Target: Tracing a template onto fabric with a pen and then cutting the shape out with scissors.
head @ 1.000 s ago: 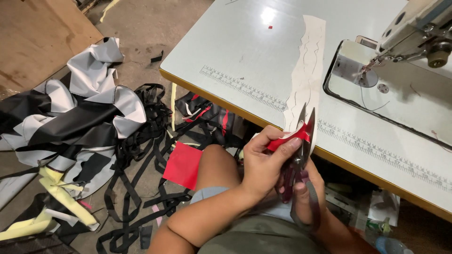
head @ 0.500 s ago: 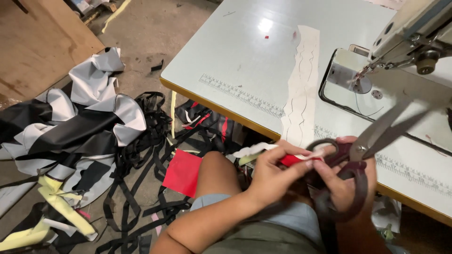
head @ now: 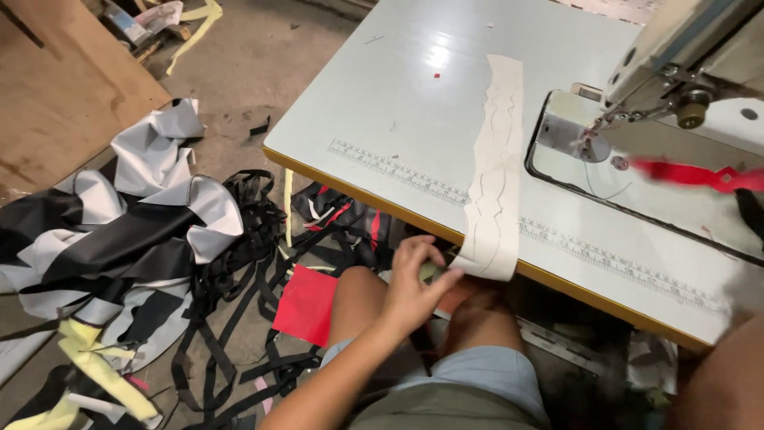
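Observation:
My left hand [head: 410,291] is below the table's front edge, between my knees. Its thumb and fingers pinch the lower end of a long white strip [head: 497,159] marked with wavy pencil lines. This strip lies across the white sewing table [head: 398,95] and hangs over its yellow edge. A blurred red strap [head: 692,173] lies across the bed of the sewing machine [head: 676,56], just right of the needle. My right hand is out of frame; only a forearm [head: 720,382] shows at the lower right.
On the floor to the left lie a heap of black and white fabric [head: 119,239], tangled black webbing [head: 239,263], yellow scraps [head: 95,374] and a red fabric piece [head: 306,306]. A wooden board [head: 56,87] lies at the upper left.
Both hands held scissors and a red piece at my lap. Now the right hand and scissors have swung out of view to the right, the red strap is on the machine bed, and my left hand holds the strip's end.

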